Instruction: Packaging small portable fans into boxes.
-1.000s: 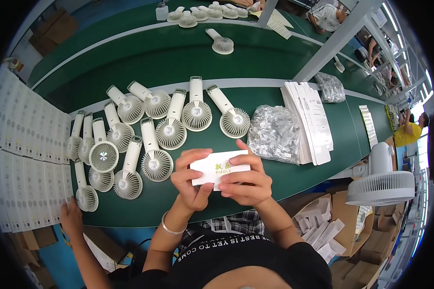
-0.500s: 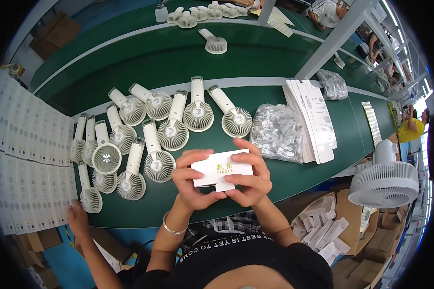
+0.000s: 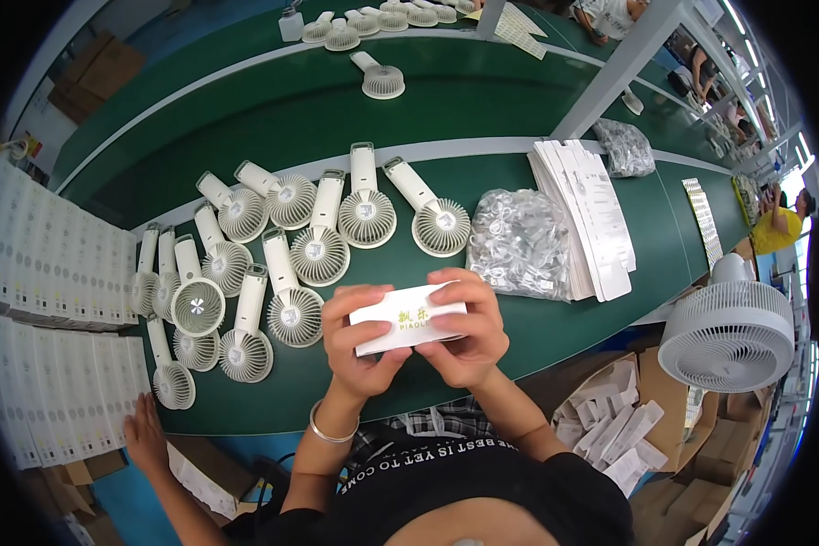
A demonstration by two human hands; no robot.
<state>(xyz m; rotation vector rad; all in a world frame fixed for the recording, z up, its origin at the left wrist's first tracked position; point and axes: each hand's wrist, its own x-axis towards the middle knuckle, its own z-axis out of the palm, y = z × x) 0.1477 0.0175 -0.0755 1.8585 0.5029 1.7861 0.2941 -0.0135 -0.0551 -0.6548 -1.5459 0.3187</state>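
A small white carton (image 3: 408,320) with greenish-gold print is held up in front of me over the table's near edge. My left hand (image 3: 359,338) grips its left end, fingers bent over the front. My right hand (image 3: 469,328) grips the right end the same way, with the thumbs below. The small flap at the lower edge no longer shows. Beyond the hands, several white handheld fans (image 3: 293,314) lie on the green table (image 3: 391,282). To their right sits a clear plastic bag (image 3: 519,244) full of small white pieces, which look like coiled cables.
Stacked white boxes (image 3: 50,264) line the left side, where another person's hand (image 3: 146,435) touches the lower rows. Flat white cartons (image 3: 587,223) lie beyond the bag. A larger white fan (image 3: 726,337) stands at right, near an open cardboard box (image 3: 669,409) holding white cartons.
The carton's protruding lower flap has gone from sight, and the carton now tilts up toward the right. The view has shifted slightly. Both hands keep their hold.
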